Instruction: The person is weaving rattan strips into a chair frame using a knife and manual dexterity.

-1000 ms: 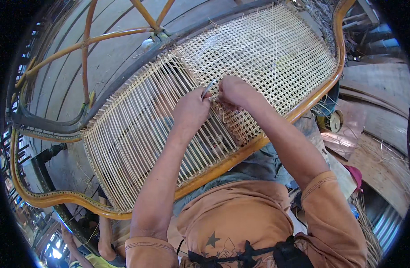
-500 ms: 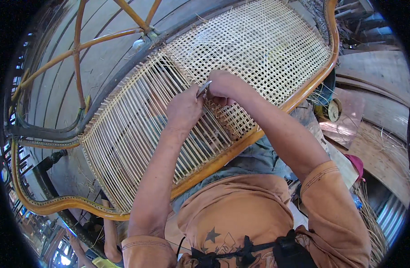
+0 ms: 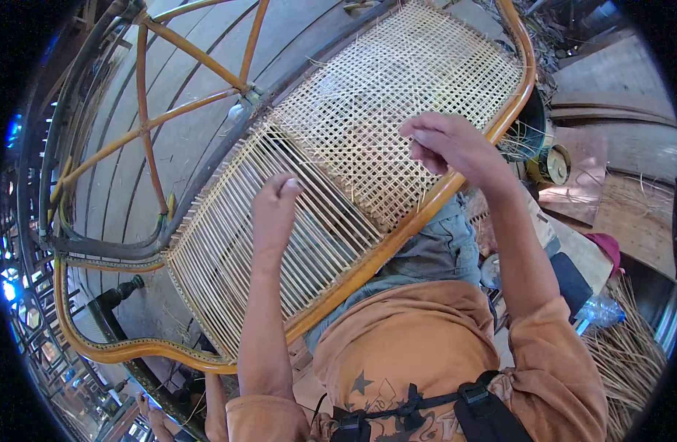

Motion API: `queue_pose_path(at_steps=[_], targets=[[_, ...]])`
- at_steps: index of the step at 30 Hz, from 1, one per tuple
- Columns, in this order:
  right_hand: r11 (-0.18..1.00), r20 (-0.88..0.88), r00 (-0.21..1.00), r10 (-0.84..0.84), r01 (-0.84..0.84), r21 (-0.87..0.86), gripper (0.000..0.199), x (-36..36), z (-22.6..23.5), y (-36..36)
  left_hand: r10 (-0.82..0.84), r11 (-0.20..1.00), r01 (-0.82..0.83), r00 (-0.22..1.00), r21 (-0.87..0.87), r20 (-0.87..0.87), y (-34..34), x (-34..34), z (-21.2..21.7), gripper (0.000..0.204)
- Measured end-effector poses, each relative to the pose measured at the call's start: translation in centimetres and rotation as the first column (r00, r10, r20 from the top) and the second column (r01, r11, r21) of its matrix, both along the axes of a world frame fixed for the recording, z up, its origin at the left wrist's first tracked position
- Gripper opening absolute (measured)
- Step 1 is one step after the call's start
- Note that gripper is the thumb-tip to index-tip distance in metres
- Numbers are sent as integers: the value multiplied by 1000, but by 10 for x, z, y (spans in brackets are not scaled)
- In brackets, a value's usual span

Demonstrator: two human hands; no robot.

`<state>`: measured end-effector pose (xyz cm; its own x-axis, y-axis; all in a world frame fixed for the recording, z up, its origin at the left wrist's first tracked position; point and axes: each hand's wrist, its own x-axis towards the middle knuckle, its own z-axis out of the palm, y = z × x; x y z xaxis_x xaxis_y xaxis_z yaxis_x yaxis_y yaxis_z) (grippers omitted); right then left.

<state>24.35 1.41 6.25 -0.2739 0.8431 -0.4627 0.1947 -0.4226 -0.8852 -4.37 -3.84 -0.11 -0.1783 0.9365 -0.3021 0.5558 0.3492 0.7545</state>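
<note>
A curved wooden seat frame [image 3: 397, 237] lies across my lap. Its right panel holds close-woven cane mesh [image 3: 383, 110]; the left panel carries parallel cane strands [image 3: 206, 254] running one way. My left hand [image 3: 274, 208] is closed, thumb on top, above the parallel strands. My right hand [image 3: 450, 147] hovers over the woven mesh near the frame's front rail, its fingers bent together towards the thumb. Whatever either hand may hold is too thin or too hidden to make out. A dark gap shows in the seat between the two panels.
Rattan poles [image 3: 184, 55] of the furniture rise at the upper left. On the right lie wooden boards [image 3: 618, 147], a round tin [image 3: 553, 163], a plastic bottle [image 3: 602, 311] and a bundle of cane [image 3: 626, 353]. Another person's arm [image 3: 215, 405] shows at lower left.
My hands were together at the gap, with a small shiny metal blade between them. They have moved apart, left hand leftward and right hand rightward; the blade no longer shows.
</note>
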Motion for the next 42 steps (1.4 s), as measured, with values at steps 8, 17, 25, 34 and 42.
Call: queue_pose_path(at_steps=[8,17,25,34,42], targets=[[937,-24,962,271,-269,-223,14,22,-13,-116,307,940,-196,840,-279,446,-65,32,31,36],[768,-337,826,453,-169,618,27,-7,78,-168,311,925,-85,731,-371,607,-86,95,23,22],[519,-200,828,524,-124,846,18,82,139,-167,-64,976,111,969,-187,240,-97,113,-2,29],[762,490,609,-624,333,556,18,200,-99,-145,-142,981,164,972,-102,188,-103,110,-12,26],[997,560,825,-76,44,71,21,143,-115,-176,-93,979,125,978,-164,189,-100,120,-4,28]])
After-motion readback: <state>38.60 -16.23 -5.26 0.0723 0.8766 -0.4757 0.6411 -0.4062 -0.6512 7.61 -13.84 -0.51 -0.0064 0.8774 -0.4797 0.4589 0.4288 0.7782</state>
